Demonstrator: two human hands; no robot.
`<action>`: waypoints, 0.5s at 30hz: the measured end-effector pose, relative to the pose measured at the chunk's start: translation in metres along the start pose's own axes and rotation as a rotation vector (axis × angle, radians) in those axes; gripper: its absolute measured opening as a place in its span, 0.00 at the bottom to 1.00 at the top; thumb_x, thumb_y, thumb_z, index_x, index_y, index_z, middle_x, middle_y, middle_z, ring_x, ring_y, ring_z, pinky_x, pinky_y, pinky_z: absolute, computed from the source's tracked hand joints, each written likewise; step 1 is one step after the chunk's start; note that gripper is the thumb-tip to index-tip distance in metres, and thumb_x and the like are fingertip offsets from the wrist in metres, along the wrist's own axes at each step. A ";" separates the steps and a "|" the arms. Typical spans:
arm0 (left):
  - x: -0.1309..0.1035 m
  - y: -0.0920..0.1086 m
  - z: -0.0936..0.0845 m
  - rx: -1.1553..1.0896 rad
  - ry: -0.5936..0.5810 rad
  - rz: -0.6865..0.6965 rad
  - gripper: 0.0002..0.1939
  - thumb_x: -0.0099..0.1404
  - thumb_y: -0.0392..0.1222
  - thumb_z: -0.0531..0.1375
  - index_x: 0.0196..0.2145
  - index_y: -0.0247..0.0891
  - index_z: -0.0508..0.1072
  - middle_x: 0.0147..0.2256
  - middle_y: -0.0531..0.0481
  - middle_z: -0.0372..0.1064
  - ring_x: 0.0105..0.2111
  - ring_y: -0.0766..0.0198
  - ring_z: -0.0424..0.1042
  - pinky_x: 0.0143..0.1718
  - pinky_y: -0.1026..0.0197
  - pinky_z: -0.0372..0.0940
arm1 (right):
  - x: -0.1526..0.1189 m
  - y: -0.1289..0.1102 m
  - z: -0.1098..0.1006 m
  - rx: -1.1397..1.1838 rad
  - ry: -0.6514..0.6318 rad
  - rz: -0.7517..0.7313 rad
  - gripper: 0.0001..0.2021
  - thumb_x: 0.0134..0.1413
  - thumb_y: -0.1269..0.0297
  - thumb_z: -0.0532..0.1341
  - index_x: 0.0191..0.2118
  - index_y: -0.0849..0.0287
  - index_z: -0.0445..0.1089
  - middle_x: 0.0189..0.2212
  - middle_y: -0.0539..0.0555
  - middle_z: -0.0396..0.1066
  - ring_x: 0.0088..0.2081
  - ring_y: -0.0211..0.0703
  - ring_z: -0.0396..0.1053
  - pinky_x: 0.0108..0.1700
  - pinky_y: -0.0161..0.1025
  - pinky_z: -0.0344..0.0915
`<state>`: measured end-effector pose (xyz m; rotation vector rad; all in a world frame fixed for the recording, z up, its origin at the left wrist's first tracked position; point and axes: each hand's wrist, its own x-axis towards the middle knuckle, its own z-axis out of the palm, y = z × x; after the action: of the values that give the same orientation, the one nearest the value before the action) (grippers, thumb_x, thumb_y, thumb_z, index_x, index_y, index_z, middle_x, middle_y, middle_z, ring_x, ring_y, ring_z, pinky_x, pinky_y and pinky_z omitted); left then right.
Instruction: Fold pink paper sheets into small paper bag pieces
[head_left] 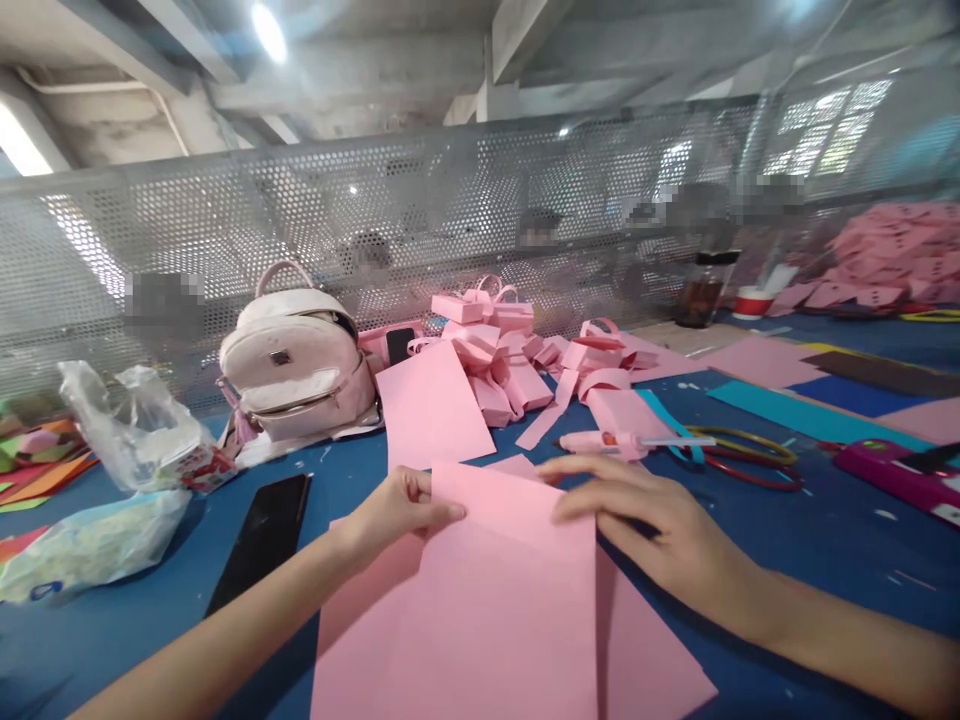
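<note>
My left hand (401, 510) pinches the upper left edge of a pink paper sheet (510, 600), thumb on the front and curled fingers behind. My right hand (652, 520) is at the sheet's upper right edge. Some of its fingers lie stretched across the front, and one goes out of sight behind the edge. The held sheet is raised and tilted over more pink sheets (652, 640) on the blue table (112, 660). Just beyond my right hand lies a pink glue gun (600, 443).
A black phone (262, 535) and plastic bags (97, 540) lie left. Behind are a pale backpack (296, 360), pink folded paper pieces (495, 350) and a perforated metal screen (450, 200). Scissors (757, 460), a turquoise strip (817, 415) and a magenta tool (892, 475) lie right.
</note>
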<state>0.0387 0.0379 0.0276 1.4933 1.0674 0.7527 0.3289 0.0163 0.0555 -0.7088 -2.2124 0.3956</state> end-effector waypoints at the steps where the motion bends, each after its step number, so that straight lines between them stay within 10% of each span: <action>1: -0.001 -0.003 0.003 -0.025 0.029 -0.001 0.29 0.51 0.62 0.70 0.15 0.36 0.62 0.15 0.60 0.51 0.18 0.73 0.50 0.22 0.66 0.49 | -0.001 0.000 0.001 0.108 0.019 0.158 0.12 0.69 0.62 0.54 0.49 0.48 0.74 0.53 0.56 0.75 0.57 0.49 0.70 0.57 0.45 0.68; 6: -0.013 -0.016 0.010 -0.127 0.167 0.007 0.32 0.51 0.62 0.70 0.14 0.38 0.56 0.17 0.61 0.46 0.20 0.74 0.44 0.22 0.65 0.43 | -0.003 -0.005 0.017 0.641 -0.022 0.666 0.31 0.63 0.46 0.59 0.66 0.54 0.58 0.53 0.63 0.75 0.52 0.58 0.74 0.52 0.53 0.72; 15: -0.024 -0.029 0.014 -0.213 0.303 -0.013 0.27 0.51 0.65 0.70 0.22 0.35 0.73 0.21 0.51 0.67 0.25 0.62 0.68 0.28 0.61 0.61 | 0.025 0.037 0.063 0.779 -0.115 0.708 0.29 0.40 0.49 0.74 0.46 0.62 0.75 0.44 0.63 0.79 0.46 0.61 0.77 0.50 0.53 0.73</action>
<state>0.0356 0.0100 -0.0011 1.2150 1.1784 1.0728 0.2810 0.0571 0.0103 -0.9978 -1.6146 1.5681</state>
